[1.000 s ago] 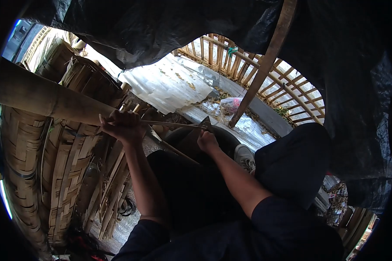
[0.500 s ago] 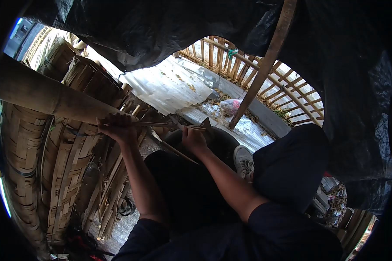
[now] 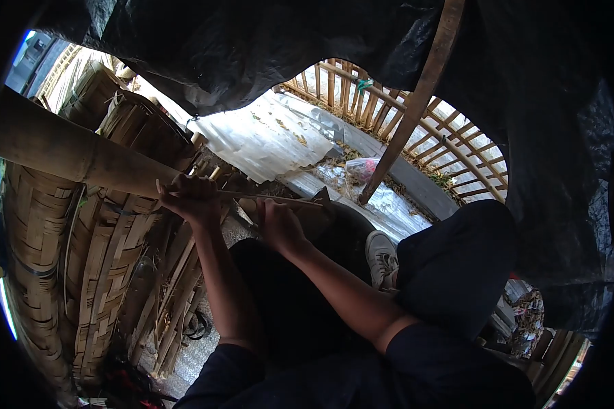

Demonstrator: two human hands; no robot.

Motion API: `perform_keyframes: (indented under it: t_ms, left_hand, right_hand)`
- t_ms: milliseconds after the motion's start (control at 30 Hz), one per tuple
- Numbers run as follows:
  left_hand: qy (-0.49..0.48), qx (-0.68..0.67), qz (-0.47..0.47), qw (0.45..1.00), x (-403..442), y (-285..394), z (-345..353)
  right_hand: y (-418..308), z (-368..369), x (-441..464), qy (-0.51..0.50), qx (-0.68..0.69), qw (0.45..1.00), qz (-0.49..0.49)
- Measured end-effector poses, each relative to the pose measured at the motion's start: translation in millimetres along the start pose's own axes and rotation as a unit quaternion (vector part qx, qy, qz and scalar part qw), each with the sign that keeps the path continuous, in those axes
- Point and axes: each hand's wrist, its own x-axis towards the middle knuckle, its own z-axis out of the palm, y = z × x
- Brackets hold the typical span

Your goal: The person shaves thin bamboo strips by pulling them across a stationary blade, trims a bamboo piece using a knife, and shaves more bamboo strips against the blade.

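My left hand [image 3: 189,199] is closed around a thin bamboo strip [image 3: 299,201], beside the end of a thick bamboo pole [image 3: 109,163]. The strip runs from that fist to the right, over my lap. My right hand [image 3: 278,223] is closed close to the left one, just under the strip. What it grips looks like a knife, mostly hidden by the fingers. Below and between the hands, part of a curved thin piece [image 3: 242,218] shows; its kind is unclear. A dark rounded object [image 3: 348,221] stands beyond my knees.
Woven bamboo rolls [image 3: 37,252] stand on the left, with loose bamboo slats [image 3: 174,293] beside them. Black plastic sheeting [image 3: 266,41] hangs overhead. A wooden post [image 3: 416,102] slants down ahead. Farther off are corrugated sheets [image 3: 266,133] and a bamboo lattice fence [image 3: 457,146].
My right hand has moved left along the strip, nearer my left hand. The pale blade seen above it is now hidden. My left hand has shifted slightly right.
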Motion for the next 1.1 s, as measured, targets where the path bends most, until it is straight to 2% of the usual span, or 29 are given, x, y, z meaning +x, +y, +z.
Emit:
perform_keyframes:
  t_ms: [100, 167, 233, 267, 300, 333, 400, 500, 567, 633, 700, 733, 767, 800, 900, 1000, 1033, 1100]
  left_hand:
    - [0.062, 0.009, 0.0, 0.998, -2, 2, 3]
    - [0.059, 0.01, 0.004, 0.998, -3, 4, -3]
    - [0.057, 0.011, 0.01, 0.998, 0, 5, -4]
    - [0.018, 0.001, 0.002, 1.0, 2, 3, -4]
    - [-0.019, -0.009, -0.007, 1.0, 2, 1, -5]
    - [-0.015, -0.009, -0.009, 1.0, 2, 0, -2]
    - [-0.028, 0.015, -0.011, 0.999, 1, -1, 5]
    - [-0.053, 0.031, -0.003, 0.998, 0, -3, 2]
    - [-0.022, 0.025, -0.002, 0.999, -1, 0, 3]
    - [0.007, 0.017, 0.003, 1.0, -1, 2, 1]
    - [-0.083, -0.011, -0.011, 0.996, 0, 0, -4]
    - [-0.082, -0.011, -0.013, 0.996, 0, -1, 2]
    - [-0.046, 0.012, -0.005, 0.999, -1, -3, 7]
    - [-0.01, 0.034, 0.005, 0.999, -1, -4, 12]
    - [-0.034, 0.03, -0.006, 0.999, 0, -3, 9]
    - [-0.049, 0.037, 0.011, 0.998, 1, -3, 3]
    - [-0.052, 0.038, 0.011, 0.998, 2, -2, 3]
    - [0.02, -0.017, -0.007, 1.0, 2, 1, 1]
  right_hand:
    - [36, 0, 1, -0.027, -0.052, 0.997, 0.053]
    - [94, -2, -4, -0.031, -0.113, 0.986, 0.117]
    - [119, 2, -1, -0.028, -0.103, 0.987, 0.121]
    - [128, 7, -1, -0.028, -0.094, 0.987, 0.129]
    - [105, 2, 2, -0.027, -0.08, 0.991, 0.107]
    - [68, -6, 5, -0.029, -0.067, 0.994, 0.085]
    - [27, -4, 10, -0.038, 0.02, 0.999, -0.011]
    - [4, -13, 6, -0.032, -0.003, 0.999, 0.0]
    - [91, 16, 1, -0.003, -0.197, 0.978, -0.073]
    - [145, -2, -11, -0.071, -0.117, 0.975, 0.175]
    - [151, 7, -8, -0.057, -0.115, 0.972, 0.195]
    - [135, -1, -8, -0.046, -0.116, 0.968, 0.217]
    - [117, -2, -6, -0.064, -0.096, 0.982, 0.149]
    - [85, -6, 0, -0.029, -0.088, 0.988, 0.125]
    - [24, -3, 5, 0.029, -0.101, 0.994, 0.02]
    - [31, 4, 0, 0.04, -0.099, 0.994, 0.01]
    - [58, 11, 3, 0.008, -0.089, 0.993, 0.079]
    - [117, 4, 0, -0.029, -0.107, 0.971, 0.211]
